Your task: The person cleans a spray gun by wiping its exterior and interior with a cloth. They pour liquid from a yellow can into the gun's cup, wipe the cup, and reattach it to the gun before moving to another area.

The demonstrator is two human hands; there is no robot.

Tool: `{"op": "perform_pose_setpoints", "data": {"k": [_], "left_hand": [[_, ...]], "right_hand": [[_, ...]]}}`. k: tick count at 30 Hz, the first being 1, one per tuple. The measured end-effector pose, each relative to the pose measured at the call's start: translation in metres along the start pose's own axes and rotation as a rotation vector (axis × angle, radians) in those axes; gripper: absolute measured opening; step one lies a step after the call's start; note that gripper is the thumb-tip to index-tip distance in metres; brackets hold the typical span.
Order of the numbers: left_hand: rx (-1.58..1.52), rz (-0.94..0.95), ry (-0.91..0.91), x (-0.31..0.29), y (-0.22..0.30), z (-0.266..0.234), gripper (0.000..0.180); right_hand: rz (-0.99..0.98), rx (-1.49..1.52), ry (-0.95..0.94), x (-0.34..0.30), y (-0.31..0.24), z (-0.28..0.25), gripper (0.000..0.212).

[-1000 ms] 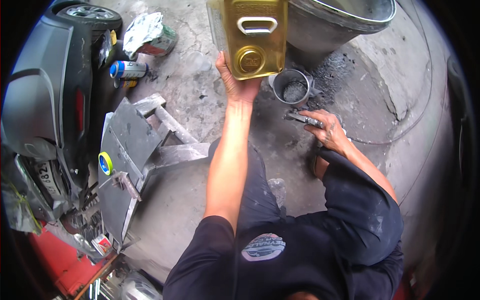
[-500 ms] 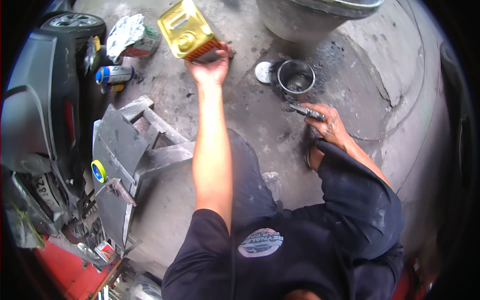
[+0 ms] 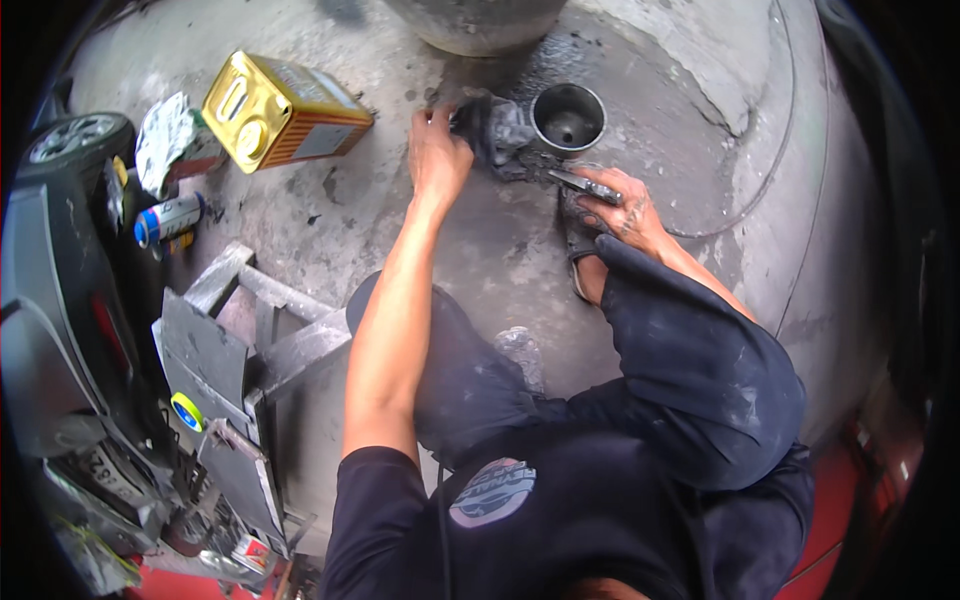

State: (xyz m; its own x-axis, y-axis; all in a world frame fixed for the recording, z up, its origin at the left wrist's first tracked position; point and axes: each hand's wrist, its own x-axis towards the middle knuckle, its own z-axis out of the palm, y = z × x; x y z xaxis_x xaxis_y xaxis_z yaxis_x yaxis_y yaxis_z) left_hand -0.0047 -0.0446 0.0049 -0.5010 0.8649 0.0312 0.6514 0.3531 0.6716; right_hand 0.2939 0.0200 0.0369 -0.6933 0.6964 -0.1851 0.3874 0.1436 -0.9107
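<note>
My left hand [image 3: 439, 160] is on the floor side of a crumpled, dirty grey rag [image 3: 507, 132], its fingers curled at the rag's left edge. Just right of the rag stands an open metal cup [image 3: 567, 132], dark inside. In my right hand [image 3: 632, 208], near the cup's lower side, is a slim metal tool [image 3: 590, 187] with a pointed tip aimed left; its exact kind is unclear. A gold rectangular can [image 3: 318, 140] with a striped side rests on the floor to the left, apart from both hands.
A large bucket [image 3: 475, 25] stands at the far side. Toward the left are a spray can [image 3: 170, 218], a wooden stand [image 3: 305, 350] with a grey panel [image 3: 205, 350], a tape roll [image 3: 187, 411] and a car bumper [image 3: 60, 300]. A hose [image 3: 765, 190] curves along the right.
My left hand has let go of the gold can, now on the floor, and moved right to the rag. The view has shifted. My right hand still holds the metal tool.
</note>
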Motion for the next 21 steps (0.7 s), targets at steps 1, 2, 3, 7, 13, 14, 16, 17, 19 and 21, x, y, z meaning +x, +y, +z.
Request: {"op": "perform_pose_setpoints", "data": {"k": [1,2,3,7,13,14,16,17,19,21], "left_hand": [[0.110,0.089,0.020,-0.004,0.016,-0.004,0.041],[-0.036,0.056,-0.045,-0.006,0.043,-0.013,0.031],[-0.126,0.065,-0.071,-0.016,0.050,-0.011,0.028],[-0.464,-0.135,-0.289,-0.049,0.069,0.012,0.029],[-0.729,-0.030,-0.184,-0.047,0.069,0.064,0.047],[-0.576,0.155,-0.027,-0.051,0.053,0.071,0.046],[-0.617,0.059,-0.076,-0.053,0.053,0.077,0.042],[-0.636,0.014,-0.099,-0.052,0.054,0.079,0.040],[-0.741,-0.330,-0.384,-0.053,0.059,0.068,0.038],[-0.797,-0.625,-0.565,-0.055,0.065,0.052,0.036]], "right_hand": [[-0.009,0.007,0.004,0.000,0.002,0.000,0.047],[0.009,0.007,-0.004,0.001,0.002,-0.003,0.047],[0.021,0.015,-0.022,0.002,-0.001,-0.001,0.047],[0.307,0.334,-0.043,0.004,-0.030,-0.006,0.043],[0.180,0.220,-0.027,0.005,-0.040,-0.025,0.039],[0.134,0.196,-0.050,0.010,-0.042,-0.018,0.039],[0.147,0.184,-0.056,0.006,-0.045,-0.019,0.036],[0.092,0.145,-0.047,0.005,-0.045,-0.020,0.036],[-0.011,0.072,-0.031,0.004,-0.042,-0.020,0.036],[-0.083,-0.035,-0.076,0.004,-0.041,-0.019,0.040]]}}
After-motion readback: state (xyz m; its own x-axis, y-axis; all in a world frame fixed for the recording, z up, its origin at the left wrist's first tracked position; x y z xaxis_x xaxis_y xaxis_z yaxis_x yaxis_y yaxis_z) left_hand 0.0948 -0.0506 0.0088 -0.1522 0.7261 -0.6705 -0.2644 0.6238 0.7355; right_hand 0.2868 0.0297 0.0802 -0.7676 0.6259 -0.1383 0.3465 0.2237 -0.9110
